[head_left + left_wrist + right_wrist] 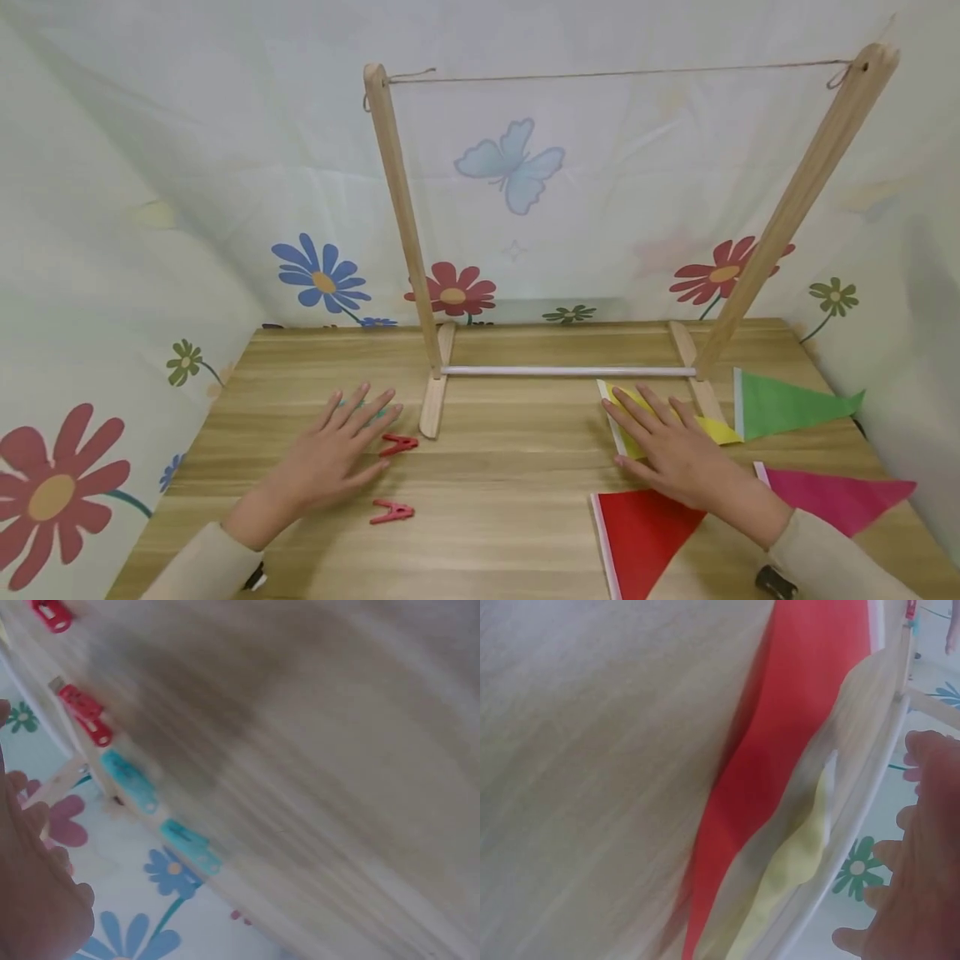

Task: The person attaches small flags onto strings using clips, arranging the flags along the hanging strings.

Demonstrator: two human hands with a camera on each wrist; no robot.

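Left hand (pixel 330 457), right hand (pixel 678 454) spread wide; 2 red pegs (pixel 393 512); 2 teal pegs (pixel 129 782); 4 pennants (pixel 645 533).

Pale fabric walls (pixel 225 108), printed with flowers (pixel 323 282) and a butterfly (pixel 516 165), flank and back a wood-grain table (pixel 510 492).

Flags (pixel 645 533) look like matt cloth, pegs (pixel 393 512) plastic, and uprights (pixel 402 208) smooth wood.

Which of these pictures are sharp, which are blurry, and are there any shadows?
Head view: fairly crisp, evenly lit, with the wooden frame clearly outlined; left wrist view: soft and hazy, the turquoise clothespins smudged at the edges, a broad dim shadow across the tabletop; right wrist view: also soft, the yellow pennant washed out, a shadow beside the red pennant.
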